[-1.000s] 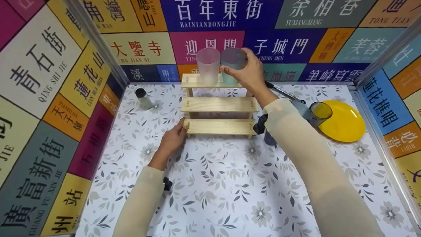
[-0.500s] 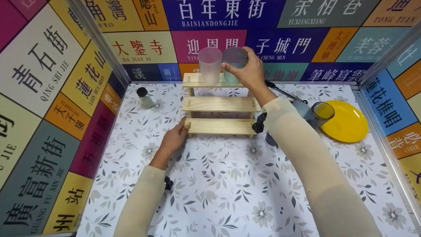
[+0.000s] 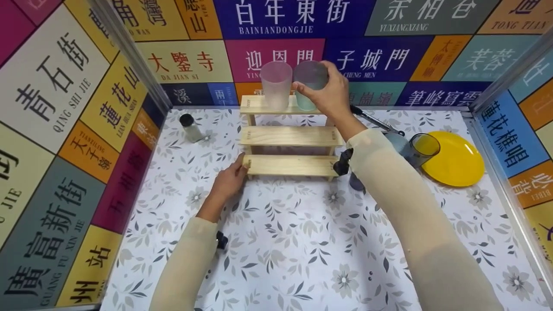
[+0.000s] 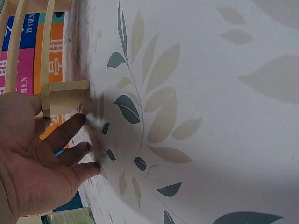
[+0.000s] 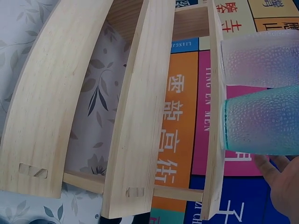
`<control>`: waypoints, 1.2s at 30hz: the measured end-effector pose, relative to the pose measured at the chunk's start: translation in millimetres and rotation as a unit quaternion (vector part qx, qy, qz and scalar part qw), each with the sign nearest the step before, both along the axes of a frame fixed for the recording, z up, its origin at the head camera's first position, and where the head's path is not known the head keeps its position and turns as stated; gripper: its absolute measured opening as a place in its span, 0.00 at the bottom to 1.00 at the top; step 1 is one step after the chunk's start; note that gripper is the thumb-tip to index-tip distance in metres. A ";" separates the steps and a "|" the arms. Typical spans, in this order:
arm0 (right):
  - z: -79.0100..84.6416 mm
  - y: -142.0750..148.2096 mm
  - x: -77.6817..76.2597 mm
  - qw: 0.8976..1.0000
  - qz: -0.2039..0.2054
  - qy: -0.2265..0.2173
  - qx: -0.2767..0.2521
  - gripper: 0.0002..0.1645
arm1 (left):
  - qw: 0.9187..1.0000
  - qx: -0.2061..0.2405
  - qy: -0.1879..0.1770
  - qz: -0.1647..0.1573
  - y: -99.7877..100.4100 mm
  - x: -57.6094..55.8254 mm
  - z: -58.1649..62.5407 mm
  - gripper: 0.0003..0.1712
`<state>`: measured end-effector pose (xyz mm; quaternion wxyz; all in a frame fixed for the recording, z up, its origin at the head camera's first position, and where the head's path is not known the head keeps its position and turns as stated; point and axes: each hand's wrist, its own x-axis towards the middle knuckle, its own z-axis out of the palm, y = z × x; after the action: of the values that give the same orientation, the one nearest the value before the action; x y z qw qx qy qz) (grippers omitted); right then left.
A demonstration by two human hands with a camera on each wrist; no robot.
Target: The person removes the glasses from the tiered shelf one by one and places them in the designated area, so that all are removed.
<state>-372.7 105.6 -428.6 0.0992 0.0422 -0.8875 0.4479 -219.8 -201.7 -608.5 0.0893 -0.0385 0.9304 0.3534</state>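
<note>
On the top shelf of a three-tier wooden rack [image 3: 291, 136], a blue-green plastic cup with a purple tint [image 3: 307, 97] stands upright. My right hand [image 3: 330, 93] grips this cup, thumb at its front left and fingers round its right side. Just left of it is a frosted pinkish clear cup [image 3: 276, 86], also upright. In the right wrist view the blue-green cup [image 5: 261, 121] rests on the shelf edge, with fingertips against its side. My left hand [image 3: 227, 179] touches the left end of the lowest shelf; the left wrist view shows its fingers [image 4: 70, 133] mostly straight and spread.
At the left stands a small black-capped jar [image 3: 190, 129]. Right of the rack lie a yellow plate [image 3: 458, 160], a dark transparent cup [image 3: 421, 151] and a black-handled metal utensil [image 3: 376, 120]. A dark purple object [image 3: 356, 182] is partly hidden by my right sleeve. Sign-patterned walls enclose the table.
The blue-green cup and my right hand have shifted very slightly right, widening the small gap to the pinkish cup. My left hand stays at the rack's end. The head view has shifted slightly.
</note>
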 end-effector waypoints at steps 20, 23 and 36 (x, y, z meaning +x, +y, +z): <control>-2.7 24.6 8.8 0.998 0.003 0.061 -0.024 0.55 | 1.000 -0.001 0.010 -0.004 0.2 0.5 0.6 0.37; -2.6 29.7 11.6 0.998 0.000 0.056 -0.029 0.56 | 1.000 0.000 0.010 -0.003 0.1 0.8 1.0 0.37; -9.3 59.5 26.2 0.997 0.011 0.054 -0.059 0.55 | 1.000 -0.002 0.006 0.001 0.6 1.3 1.9 0.37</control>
<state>-346.5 165.1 -438.0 0.1443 0.0703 -0.8526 0.4973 -218.5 -201.1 -606.7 0.0831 -0.0370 0.9318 0.3514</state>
